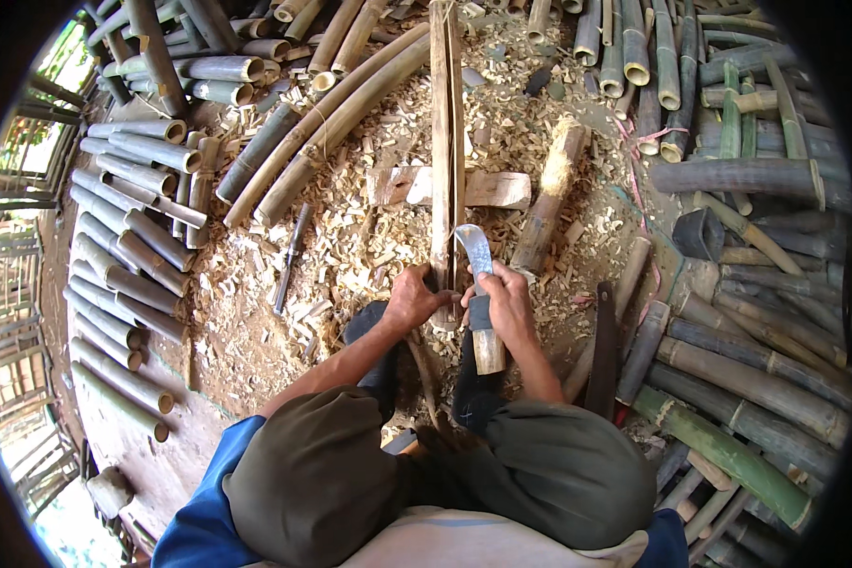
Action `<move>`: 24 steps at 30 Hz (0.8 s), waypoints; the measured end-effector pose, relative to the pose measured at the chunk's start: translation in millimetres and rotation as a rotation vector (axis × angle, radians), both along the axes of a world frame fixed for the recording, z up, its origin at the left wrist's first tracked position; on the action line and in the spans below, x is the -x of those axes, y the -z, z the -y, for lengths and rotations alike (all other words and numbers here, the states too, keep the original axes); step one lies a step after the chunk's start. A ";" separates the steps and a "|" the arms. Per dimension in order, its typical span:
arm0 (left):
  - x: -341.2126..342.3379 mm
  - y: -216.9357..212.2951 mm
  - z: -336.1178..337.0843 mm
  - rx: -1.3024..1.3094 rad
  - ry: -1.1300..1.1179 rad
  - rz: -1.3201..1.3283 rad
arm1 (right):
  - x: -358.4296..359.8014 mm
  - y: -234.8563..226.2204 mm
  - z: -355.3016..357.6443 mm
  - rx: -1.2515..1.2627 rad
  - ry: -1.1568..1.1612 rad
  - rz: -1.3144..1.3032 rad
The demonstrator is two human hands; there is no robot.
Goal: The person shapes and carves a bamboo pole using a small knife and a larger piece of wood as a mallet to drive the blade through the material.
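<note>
A long split bamboo pole [441, 123] runs straight away from me between my feet, with a dark gap along its length. It lies across a short wooden block [498, 189]. My left hand [415, 298] is closed around the pole's near end, its thumb pointing right. Just right of the pole, my right hand [507, 305] grips a billhook [476, 248] close below the blade. The hooked blade points away from me and curves left beside the pole. A dark wrap covers part of the pale wooden handle, whose butt faces me.
Wood shavings cover the ground. Bamboo lengths [128, 312] line the left, and a larger bamboo pile [757, 369] fills the right. A dark saw-like blade [603, 350] stands near my right knee. A frayed log [551, 199] lies ahead right; a thin dark stick [294, 257] lies left.
</note>
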State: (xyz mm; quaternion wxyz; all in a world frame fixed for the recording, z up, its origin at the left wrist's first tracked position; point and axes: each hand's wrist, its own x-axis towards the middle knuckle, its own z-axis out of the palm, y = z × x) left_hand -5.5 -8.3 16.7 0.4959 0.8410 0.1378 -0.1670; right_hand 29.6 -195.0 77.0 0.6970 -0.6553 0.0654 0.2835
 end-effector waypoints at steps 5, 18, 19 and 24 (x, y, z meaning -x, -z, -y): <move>1.4 2.7 -0.1 -0.023 0.019 0.004 | -25.8 0.5 -7.2 -0.074 0.034 -0.067; 0.7 1.2 -4.9 0.002 0.048 0.004 | -127.8 -4.4 -35.9 -0.004 -0.011 0.157; -4.5 -1.4 -6.4 0.017 0.058 -0.006 | -120.1 -1.8 -33.4 -0.036 0.006 0.159; -1.2 2.4 -6.3 0.016 0.042 0.010 | -124.6 -11.9 -28.4 -0.044 0.064 0.158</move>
